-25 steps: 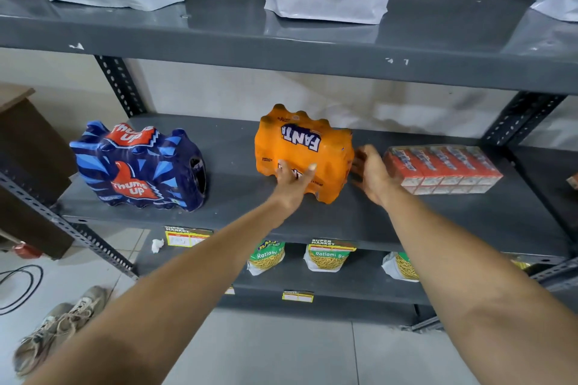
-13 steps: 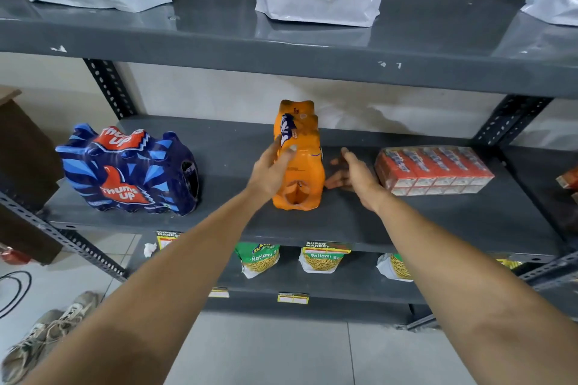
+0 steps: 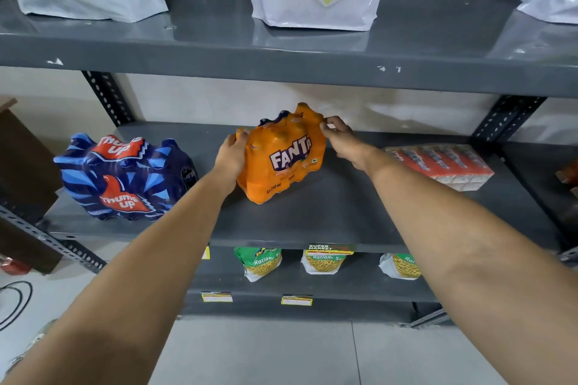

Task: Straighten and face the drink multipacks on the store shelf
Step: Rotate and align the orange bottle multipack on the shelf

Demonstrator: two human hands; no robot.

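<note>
A person's left hand (image 3: 230,155) and right hand (image 3: 339,137), fingers clamped on opposite ends of the orange Fanta multipack (image 3: 280,155), hold it mid-shelf (image 3: 344,216), logo forward but skewed. The blue Thums Up multipack (image 3: 125,178) and red carton pack (image 3: 444,164) appear unstraightened. Bare shelf lies ahead and on either side; the front edge is well clear.
</note>
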